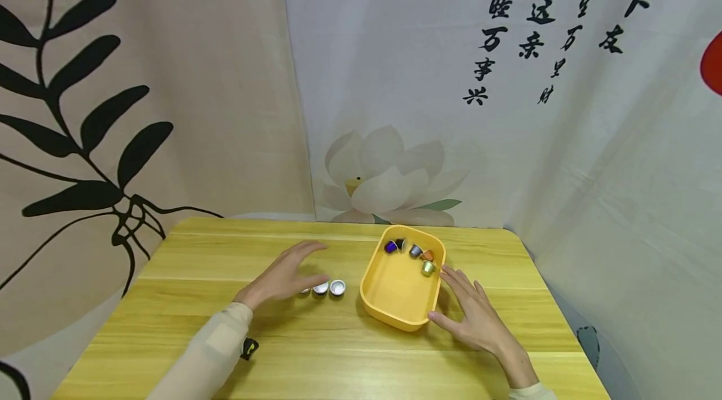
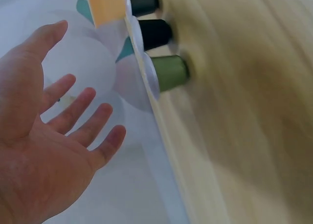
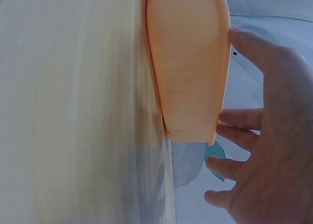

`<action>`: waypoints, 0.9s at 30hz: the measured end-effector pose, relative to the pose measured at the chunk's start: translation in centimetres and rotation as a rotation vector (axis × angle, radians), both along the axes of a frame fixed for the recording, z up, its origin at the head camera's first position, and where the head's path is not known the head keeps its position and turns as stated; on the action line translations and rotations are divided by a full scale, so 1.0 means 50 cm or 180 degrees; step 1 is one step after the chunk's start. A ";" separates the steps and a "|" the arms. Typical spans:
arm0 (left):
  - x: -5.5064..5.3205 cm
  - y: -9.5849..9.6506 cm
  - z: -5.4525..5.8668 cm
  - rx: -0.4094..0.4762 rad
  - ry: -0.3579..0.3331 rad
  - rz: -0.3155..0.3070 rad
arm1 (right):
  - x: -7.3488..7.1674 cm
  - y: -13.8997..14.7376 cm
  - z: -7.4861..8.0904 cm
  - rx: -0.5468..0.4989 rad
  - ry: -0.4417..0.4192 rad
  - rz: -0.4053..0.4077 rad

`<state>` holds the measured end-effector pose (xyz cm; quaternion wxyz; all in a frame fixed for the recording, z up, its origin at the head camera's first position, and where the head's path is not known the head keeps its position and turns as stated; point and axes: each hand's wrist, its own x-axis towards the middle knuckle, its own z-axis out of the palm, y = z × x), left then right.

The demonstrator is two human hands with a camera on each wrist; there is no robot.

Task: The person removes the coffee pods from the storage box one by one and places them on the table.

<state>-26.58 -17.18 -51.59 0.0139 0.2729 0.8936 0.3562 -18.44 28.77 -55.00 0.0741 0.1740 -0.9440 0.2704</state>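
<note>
My left hand (image 1: 283,276) hovers with fingers spread beside a short row of coffee capsules on the table. Their pale lids face up, and the hand partly covers the leftmost one. In the left wrist view an olive green capsule (image 2: 170,72) stands nearest, then a black capsule (image 2: 155,33) and a dark capsule (image 2: 143,3). To the right is a yellow tray (image 1: 395,315), with purple, black, grey-blue, orange and gold-green capsules (image 1: 428,268) toward its far end. My right hand (image 1: 472,317) touches the tray's right rim with thumb and fingertips, its fingers extended.
All of this stands on a wooden table (image 1: 186,287) with a light grain. Behind its far edge hangs a printed cloth (image 1: 383,74) with a lotus and dark writing. A small black object (image 1: 249,348) shows at the left sleeve.
</note>
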 end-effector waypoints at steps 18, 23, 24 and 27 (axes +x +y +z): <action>-0.036 0.148 0.048 -0.0167 0.0101 -0.0480 | 0.001 0.002 0.000 -0.0025 0.0040 0.0006; -0.048 0.195 0.062 -0.0248 0.0173 -0.0622 | 0.000 0.001 0.001 -0.0016 0.0011 0.0002; -0.051 0.204 0.065 -0.0259 0.0180 -0.0658 | -0.001 0.001 0.001 -0.0019 0.0014 0.0003; -0.060 0.230 0.071 -0.0328 0.0227 -0.0788 | -0.001 0.001 0.001 -0.0014 0.0020 0.0003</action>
